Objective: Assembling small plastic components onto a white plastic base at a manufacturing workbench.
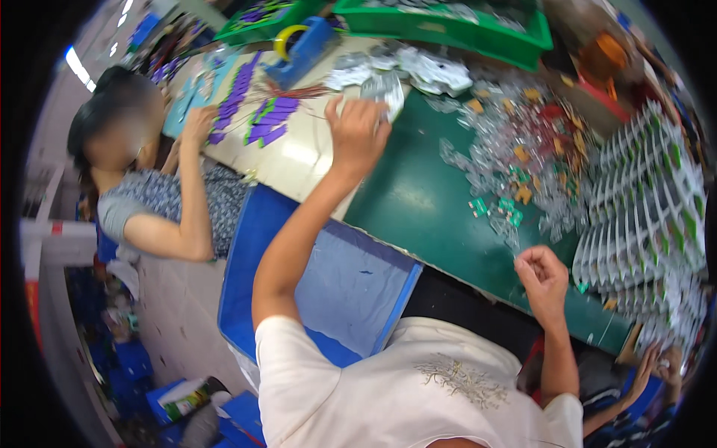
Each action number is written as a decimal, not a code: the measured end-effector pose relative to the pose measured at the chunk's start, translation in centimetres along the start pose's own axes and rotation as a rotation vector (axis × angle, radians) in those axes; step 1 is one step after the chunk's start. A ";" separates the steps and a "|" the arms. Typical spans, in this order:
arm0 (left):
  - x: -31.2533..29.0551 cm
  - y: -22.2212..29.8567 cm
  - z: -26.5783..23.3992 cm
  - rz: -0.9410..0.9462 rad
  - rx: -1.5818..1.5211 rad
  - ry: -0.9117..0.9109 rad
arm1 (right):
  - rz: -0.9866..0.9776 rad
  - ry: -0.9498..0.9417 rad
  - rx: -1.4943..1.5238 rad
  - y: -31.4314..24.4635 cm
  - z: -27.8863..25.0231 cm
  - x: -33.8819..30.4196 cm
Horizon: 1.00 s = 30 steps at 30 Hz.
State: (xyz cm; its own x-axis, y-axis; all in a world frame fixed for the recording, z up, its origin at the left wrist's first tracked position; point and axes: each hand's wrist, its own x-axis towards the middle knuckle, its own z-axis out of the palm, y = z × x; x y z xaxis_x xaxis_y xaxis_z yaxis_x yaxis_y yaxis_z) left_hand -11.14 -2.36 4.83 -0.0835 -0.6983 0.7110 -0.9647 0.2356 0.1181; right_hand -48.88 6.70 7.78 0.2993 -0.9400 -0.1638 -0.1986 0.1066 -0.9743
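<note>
My left hand (358, 133) reaches over the pale part of the table, fingers bent and apart. Its fingertips are at a grey-and-white plastic packet (385, 89) on the near side of a heap of similar packets (433, 69); whether they touch it is hard to see. Above the green mat, my right hand (544, 278) is closed, thumb and forefinger pinched on a small clear plastic piece (512, 240). Small green pieces (511, 212) lie just beyond it, by a spread of clear plastic parts (493, 142) mixed with orange-brown bits (523, 194).
Tall stacked racks of white-and-green pieces (642, 201) line the right. Green bins (448, 30) stand at the back. Purple strips (272, 119) and a blue tape dispenser (299, 56) lie left. A blue bin (246, 261) sits below the table edge. Co-workers sit at left (164, 201) and lower right (646, 373).
</note>
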 end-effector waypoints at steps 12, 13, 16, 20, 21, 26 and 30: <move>-12.7 18.0 -5.1 0.132 -0.377 -0.395 | -0.422 -0.111 -0.545 0.1 1.9 -0.4; -12.8 18.0 -4.8 0.131 -0.378 -0.404 | -0.530 -0.083 -0.602 0.6 2.2 0.0; -12.8 18.3 -4.5 0.151 -0.385 -0.410 | -0.659 -0.036 -0.733 1.6 3.4 1.2; -11.7 17.9 -4.7 0.155 -0.482 -0.432 | -0.681 -0.159 -0.985 2.2 4.4 1.6; -11.1 17.4 -4.8 0.137 -0.596 -0.451 | -0.662 -0.181 -0.973 2.3 4.2 1.5; -7.0 13.6 -1.0 0.063 -0.650 -0.217 | -0.608 -0.105 -0.825 2.5 4.6 1.2; -3.0 12.3 2.9 0.120 -0.440 -0.195 | -0.628 -0.111 -0.869 2.2 4.9 1.2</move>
State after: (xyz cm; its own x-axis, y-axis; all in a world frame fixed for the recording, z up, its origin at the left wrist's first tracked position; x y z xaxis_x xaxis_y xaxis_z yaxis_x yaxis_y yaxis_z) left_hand -23.50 0.67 2.17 -0.2735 -0.7520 0.5998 -0.7521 0.5559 0.3540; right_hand -44.36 7.39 4.66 0.6528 -0.7072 0.2715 -0.5616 -0.6923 -0.4532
